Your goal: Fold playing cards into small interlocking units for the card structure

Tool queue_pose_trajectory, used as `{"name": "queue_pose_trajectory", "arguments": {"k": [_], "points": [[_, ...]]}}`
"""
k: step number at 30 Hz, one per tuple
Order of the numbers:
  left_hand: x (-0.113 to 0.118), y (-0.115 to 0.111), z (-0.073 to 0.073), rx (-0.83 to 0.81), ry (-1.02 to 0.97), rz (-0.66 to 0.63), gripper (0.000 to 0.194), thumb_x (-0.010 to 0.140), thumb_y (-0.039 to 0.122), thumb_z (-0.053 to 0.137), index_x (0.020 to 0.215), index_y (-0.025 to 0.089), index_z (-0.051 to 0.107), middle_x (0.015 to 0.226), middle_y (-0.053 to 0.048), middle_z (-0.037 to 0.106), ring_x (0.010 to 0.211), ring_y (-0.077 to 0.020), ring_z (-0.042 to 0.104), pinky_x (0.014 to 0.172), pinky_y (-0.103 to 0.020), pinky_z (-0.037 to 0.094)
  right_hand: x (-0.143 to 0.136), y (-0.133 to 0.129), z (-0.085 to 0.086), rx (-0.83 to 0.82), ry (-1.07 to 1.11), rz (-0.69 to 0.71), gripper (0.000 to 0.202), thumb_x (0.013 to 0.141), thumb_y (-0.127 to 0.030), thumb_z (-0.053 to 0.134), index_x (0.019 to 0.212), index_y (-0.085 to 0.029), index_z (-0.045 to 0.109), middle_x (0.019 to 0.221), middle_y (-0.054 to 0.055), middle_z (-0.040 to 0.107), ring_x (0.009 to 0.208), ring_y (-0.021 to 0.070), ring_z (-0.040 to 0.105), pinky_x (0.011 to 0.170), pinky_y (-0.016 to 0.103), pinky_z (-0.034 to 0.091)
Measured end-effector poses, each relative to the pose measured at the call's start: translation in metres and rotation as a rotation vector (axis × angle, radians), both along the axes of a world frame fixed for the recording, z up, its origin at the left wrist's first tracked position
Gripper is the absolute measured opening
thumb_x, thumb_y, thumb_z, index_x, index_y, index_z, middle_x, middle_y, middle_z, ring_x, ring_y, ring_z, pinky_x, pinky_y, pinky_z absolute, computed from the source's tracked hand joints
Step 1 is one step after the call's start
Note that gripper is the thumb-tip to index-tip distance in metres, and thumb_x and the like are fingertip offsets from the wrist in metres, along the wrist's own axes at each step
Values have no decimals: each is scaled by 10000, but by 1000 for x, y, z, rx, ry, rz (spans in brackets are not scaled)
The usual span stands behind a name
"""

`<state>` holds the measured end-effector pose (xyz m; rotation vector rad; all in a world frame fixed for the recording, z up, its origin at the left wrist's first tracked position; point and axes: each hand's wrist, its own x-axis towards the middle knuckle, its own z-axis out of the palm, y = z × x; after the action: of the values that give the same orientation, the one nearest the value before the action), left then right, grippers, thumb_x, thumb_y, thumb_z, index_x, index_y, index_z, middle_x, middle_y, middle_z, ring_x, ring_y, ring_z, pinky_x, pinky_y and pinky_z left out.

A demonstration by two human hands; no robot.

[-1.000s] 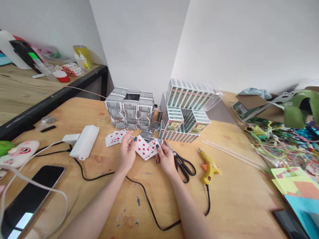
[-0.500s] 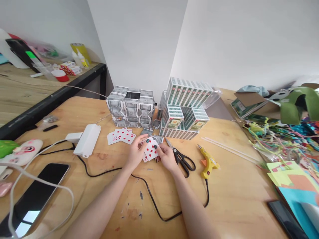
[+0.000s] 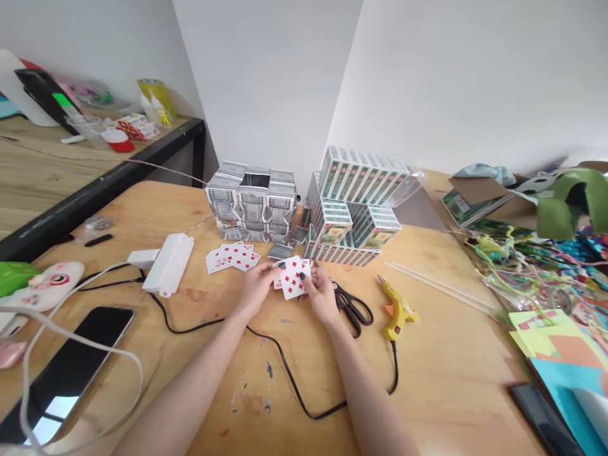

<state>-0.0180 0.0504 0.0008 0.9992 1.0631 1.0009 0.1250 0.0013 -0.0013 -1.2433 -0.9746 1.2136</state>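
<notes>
Between my two hands are playing cards [image 3: 293, 284] with red diamonds, face up and slightly fanned. My left hand [image 3: 259, 283] pinches their left side, thumb on top. On the right side, my right hand [image 3: 319, 291] grips the front card, an eight, also with the thumb on its face. Several face-up diamond cards [image 3: 232, 256] lie overlapping on the table to the left. Just beyond my hands are face-down cards [image 3: 280, 251]. Behind them stands a block built of folded cards [image 3: 253, 206] with a square opening on top.
Boxed card decks [image 3: 361, 174] are stacked behind my right hand. Black-handled scissors [image 3: 351, 307] and a yellow glue gun [image 3: 398, 309] lie to the right; its black cord [image 3: 294, 386] crosses under my arms. A white adapter [image 3: 168, 265] and a phone [image 3: 71, 370] are on the left.
The cards in my hands have shifted a little right and up. The front card has slid to the right over the one beneath, spreading them more.
</notes>
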Motion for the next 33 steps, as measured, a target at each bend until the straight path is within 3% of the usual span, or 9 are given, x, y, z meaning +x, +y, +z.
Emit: {"name": "queue_pose_trajectory", "arguments": {"k": [11, 17, 22, 26, 33], "points": [[0, 2, -2, 130, 211, 34, 324, 646, 445, 633, 570, 141, 547, 531, 29, 509, 506, -96, 444, 481, -206, 324, 1, 1, -1, 0, 16, 24, 336, 752, -470, 562, 919, -179, 536, 661, 3, 640, 511, 135, 573, 420, 231, 447], [-1, 3, -5, 167, 246, 27, 331, 668, 459, 619, 596, 138, 577, 546, 18, 524, 518, -101, 444, 484, -208, 325, 1, 1, -2, 13, 22, 27, 364, 734, -455, 588, 964, -184, 509, 724, 28, 664, 593, 171, 621, 478, 255, 475], [-1, 2, -3, 143, 211, 39, 323, 665, 458, 623, 625, 138, 604, 571, 7, 565, 532, -110, 469, 493, -210, 345, 1, 1, 0, 20, 12, 26, 318, 742, -429, 585, 936, -191, 501, 728, 23, 658, 556, 149, 599, 462, 243, 465], [-1, 2, 0, 113, 166, -24, 307, 641, 436, 651, 703, 135, 639, 641, -16, 613, 575, -130, 513, 526, -223, 389, 1, 1, 1, 18, 3, 9, 311, 738, -422, 589, 933, -196, 502, 729, 14, 658, 545, 146, 593, 454, 243, 463], [-1, 2, -2, 93, 157, -43, 306, 627, 422, 670, 720, 132, 647, 655, -26, 629, 600, -146, 547, 551, -239, 422, 1, 2, 0, 20, 81, 14, 341, 730, -428, 603, 957, -186, 525, 782, 33, 679, 648, 182, 641, 610, 311, 521]]}}
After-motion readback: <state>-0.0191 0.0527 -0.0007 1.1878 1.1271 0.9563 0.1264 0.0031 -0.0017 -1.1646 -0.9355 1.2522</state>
